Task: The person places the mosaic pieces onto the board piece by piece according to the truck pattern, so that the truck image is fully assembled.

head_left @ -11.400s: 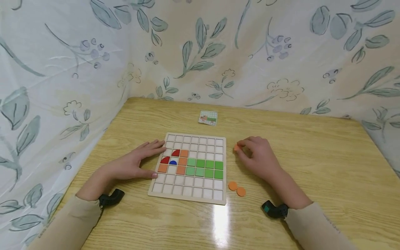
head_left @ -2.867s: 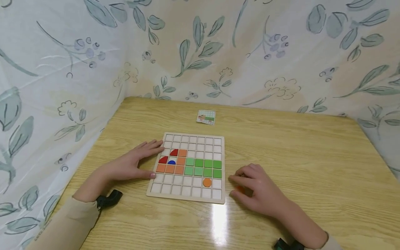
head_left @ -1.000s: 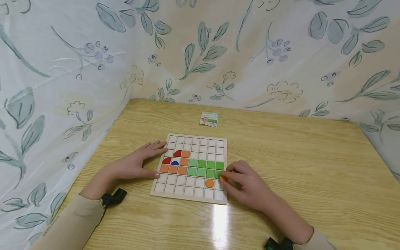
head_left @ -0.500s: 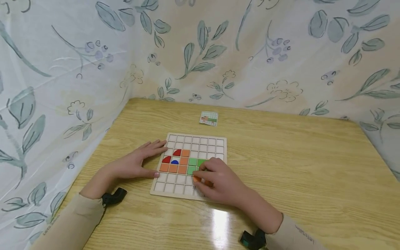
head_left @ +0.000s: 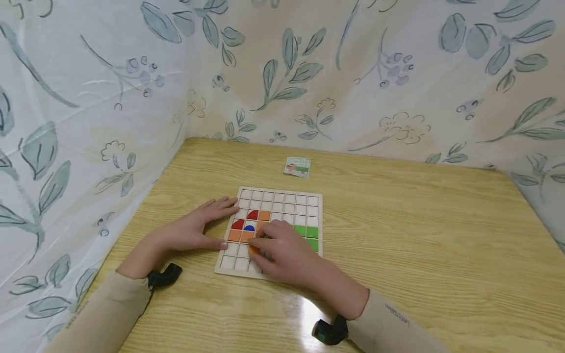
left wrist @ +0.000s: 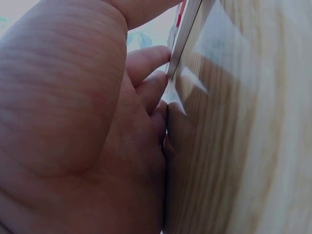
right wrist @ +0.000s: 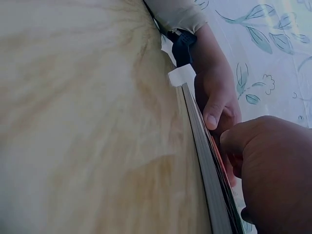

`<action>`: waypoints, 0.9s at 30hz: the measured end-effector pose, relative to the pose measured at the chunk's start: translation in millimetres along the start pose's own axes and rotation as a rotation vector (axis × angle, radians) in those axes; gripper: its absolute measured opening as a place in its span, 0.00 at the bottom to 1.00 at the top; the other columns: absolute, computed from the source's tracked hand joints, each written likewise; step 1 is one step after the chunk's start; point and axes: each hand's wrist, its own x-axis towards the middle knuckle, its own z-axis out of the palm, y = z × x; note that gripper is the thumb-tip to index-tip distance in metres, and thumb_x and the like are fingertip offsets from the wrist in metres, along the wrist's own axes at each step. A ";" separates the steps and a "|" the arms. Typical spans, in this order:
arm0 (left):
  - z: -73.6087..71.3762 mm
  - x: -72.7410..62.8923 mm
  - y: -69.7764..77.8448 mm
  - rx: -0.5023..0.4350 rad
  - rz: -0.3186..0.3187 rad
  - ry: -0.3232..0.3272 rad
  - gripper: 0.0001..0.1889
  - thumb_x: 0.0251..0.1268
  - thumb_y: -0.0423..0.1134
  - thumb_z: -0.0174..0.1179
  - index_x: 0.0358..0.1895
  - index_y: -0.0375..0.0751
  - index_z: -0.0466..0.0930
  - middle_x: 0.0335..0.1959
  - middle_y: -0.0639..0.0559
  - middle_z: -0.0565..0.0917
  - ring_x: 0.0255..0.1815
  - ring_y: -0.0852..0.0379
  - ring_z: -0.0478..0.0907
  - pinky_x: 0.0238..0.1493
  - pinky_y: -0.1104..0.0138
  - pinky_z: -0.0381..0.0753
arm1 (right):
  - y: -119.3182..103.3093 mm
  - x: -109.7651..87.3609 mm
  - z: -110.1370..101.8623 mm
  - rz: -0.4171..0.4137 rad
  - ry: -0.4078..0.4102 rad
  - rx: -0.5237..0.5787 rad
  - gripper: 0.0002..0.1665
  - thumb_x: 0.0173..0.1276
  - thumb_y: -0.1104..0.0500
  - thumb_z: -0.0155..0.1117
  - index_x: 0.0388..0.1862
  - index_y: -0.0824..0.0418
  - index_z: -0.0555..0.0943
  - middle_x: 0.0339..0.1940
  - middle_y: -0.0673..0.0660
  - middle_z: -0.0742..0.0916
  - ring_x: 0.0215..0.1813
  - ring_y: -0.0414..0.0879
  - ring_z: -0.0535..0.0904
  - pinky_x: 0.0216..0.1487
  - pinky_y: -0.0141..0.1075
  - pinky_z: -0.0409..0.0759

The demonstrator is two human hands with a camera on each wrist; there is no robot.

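Note:
In the head view a square wooden grid board [head_left: 320, 211] lies on the table. It bears green squares [head_left: 312, 232], orange squares [head_left: 234, 236], red quarter-circles [head_left: 252, 214] and a blue half-circle [head_left: 249, 227]. My left hand [head_left: 194, 225] rests along the board's left edge, fingers spread, thumb on the rim. Above the lower left cells, my right hand [head_left: 284, 252] pinches an orange disc [head_left: 253, 249] between thumb and fingers. That hand covers several green squares and the lower middle of the board. In the right wrist view the disc is hidden behind the right hand [right wrist: 273, 165].
A small printed card [head_left: 297, 167] with a coloured grid picture lies behind the board. The wooden table [head_left: 419, 220] meets a leaf-patterned cloth [head_left: 353, 98] at the back and left. Both wrists wear black camera mounts [head_left: 164, 276].
An orange square and an orange disc have been set on the board. The second disc, picked up from the table, has travelled left across the board in my right hand. My left hand stayed put.

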 end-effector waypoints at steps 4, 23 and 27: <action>0.4 0.2 -1.6 -0.001 0.000 0.002 0.49 0.67 0.60 0.76 0.88 0.58 0.64 0.91 0.59 0.51 0.91 0.36 0.37 0.84 0.32 0.40 | -2.3 9.9 4.2 0.017 -0.045 0.003 0.10 0.78 0.55 0.72 0.52 0.56 0.93 0.46 0.48 0.88 0.48 0.45 0.81 0.54 0.42 0.80; -0.8 2.5 -3.1 0.003 0.014 -0.003 0.49 0.67 0.60 0.77 0.88 0.57 0.63 0.91 0.59 0.51 0.91 0.37 0.37 0.85 0.34 0.40 | -0.1 16.8 14.8 0.006 -0.089 -0.049 0.09 0.78 0.51 0.73 0.49 0.52 0.92 0.47 0.47 0.87 0.52 0.46 0.81 0.56 0.41 0.78; -0.4 2.3 -2.6 0.000 0.017 -0.007 0.49 0.67 0.59 0.77 0.88 0.56 0.63 0.91 0.59 0.51 0.91 0.38 0.37 0.85 0.34 0.39 | -1.0 16.0 14.0 0.000 -0.097 -0.059 0.09 0.79 0.51 0.72 0.49 0.52 0.93 0.47 0.48 0.88 0.52 0.46 0.81 0.56 0.41 0.79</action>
